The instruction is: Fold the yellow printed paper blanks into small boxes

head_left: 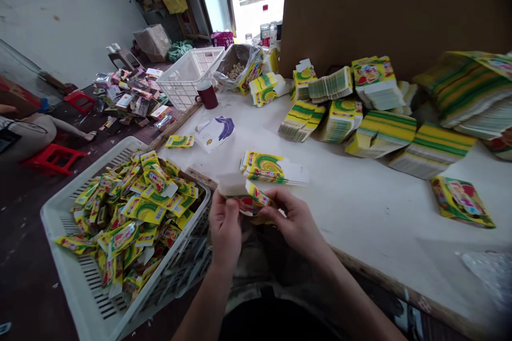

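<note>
Carton (255,195), partly yellow, is clamped at opposite ends by left hand (225,226) and right hand (295,219).

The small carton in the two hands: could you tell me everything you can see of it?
The small carton looks like thin card, printed yellow, red and green, with a plain white part toward its upper left. Tilted, it is held by the left hand and right hand near the front edge of the table. Blur hides whether it is fully folded.

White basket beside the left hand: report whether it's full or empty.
Mostly full: yellow cartons lie heaped in the white basket, though some slotted surface shows.
</note>
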`<state>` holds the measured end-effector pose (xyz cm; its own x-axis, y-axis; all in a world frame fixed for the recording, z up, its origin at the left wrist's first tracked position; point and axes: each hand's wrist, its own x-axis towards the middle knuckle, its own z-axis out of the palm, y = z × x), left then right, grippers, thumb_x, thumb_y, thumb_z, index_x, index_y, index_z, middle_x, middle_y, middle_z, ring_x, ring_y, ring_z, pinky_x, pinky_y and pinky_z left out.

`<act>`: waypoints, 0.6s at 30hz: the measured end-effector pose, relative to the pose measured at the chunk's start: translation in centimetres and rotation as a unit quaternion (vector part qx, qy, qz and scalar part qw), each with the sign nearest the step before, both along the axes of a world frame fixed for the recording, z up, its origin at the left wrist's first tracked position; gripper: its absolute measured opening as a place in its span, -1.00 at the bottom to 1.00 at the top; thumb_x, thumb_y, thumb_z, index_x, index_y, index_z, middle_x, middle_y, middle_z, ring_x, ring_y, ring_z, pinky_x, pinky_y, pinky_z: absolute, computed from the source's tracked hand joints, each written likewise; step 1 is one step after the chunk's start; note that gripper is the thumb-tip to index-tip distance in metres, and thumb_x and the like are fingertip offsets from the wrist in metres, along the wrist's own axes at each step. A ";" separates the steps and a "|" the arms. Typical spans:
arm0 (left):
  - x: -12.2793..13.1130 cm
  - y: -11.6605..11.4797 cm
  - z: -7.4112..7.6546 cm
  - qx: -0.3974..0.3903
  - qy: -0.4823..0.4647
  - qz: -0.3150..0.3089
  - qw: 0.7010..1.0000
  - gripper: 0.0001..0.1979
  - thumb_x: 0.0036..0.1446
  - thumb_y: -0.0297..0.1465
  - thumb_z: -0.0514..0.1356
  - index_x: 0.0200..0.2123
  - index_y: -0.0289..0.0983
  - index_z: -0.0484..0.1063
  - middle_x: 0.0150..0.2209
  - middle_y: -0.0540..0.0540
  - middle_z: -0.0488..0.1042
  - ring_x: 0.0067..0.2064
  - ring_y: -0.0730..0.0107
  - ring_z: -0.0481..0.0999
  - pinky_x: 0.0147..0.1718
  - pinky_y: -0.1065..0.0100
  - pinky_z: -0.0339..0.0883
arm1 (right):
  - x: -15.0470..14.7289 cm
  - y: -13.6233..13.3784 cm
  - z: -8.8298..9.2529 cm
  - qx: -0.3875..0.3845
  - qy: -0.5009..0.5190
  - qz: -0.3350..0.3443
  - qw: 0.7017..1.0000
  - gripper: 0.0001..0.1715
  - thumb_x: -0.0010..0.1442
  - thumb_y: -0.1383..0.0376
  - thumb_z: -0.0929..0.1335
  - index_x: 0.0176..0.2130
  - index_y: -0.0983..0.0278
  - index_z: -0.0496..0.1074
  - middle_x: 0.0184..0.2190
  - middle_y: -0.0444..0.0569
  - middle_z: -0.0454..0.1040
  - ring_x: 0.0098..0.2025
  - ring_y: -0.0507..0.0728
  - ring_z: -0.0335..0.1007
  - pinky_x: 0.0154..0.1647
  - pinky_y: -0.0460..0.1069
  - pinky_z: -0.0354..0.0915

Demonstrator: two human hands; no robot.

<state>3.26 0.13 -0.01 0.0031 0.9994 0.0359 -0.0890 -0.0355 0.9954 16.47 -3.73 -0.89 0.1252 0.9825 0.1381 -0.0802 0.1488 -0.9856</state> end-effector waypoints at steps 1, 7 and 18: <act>-0.3 0.1 0.0 0.017 -0.006 0.009 1.000 -0.59 0.05 -0.04 0.26 -0.17 -0.21 0.46 -0.20 -0.06 0.53 -0.09 0.27 0.49 -0.06 0.35 0.35 | 0.6 0.0 0.0 0.008 -0.019 -0.016 1.000 -0.97 0.14 0.33 0.38 -0.33 0.24 0.46 -0.43 -0.14 0.50 -0.39 0.06 0.36 -0.35 -0.05 0.27; -2.2 0.6 2.2 0.104 0.017 -0.007 0.994 -0.52 0.11 -0.08 0.24 0.02 -0.21 0.45 0.00 -0.15 0.50 0.06 0.16 0.45 0.08 0.25 0.27 | 3.4 -0.6 -0.5 0.138 -0.262 -0.130 0.946 -0.75 0.22 0.39 0.35 -0.15 0.12 0.56 -0.26 -0.07 0.60 -0.20 0.15 0.41 -0.14 0.06 0.31; -1.0 -0.2 1.8 0.061 0.387 -0.184 0.902 -0.22 -0.20 -0.30 0.45 0.13 -0.20 0.28 -0.10 -0.17 0.51 -0.09 0.02 0.50 -0.11 0.21 0.33 | 1.0 -1.0 -1.1 0.042 -0.082 -0.165 0.982 -0.18 0.20 0.14 0.35 0.33 0.15 -0.01 0.31 0.12 0.13 0.32 0.32 0.05 0.28 0.29 0.10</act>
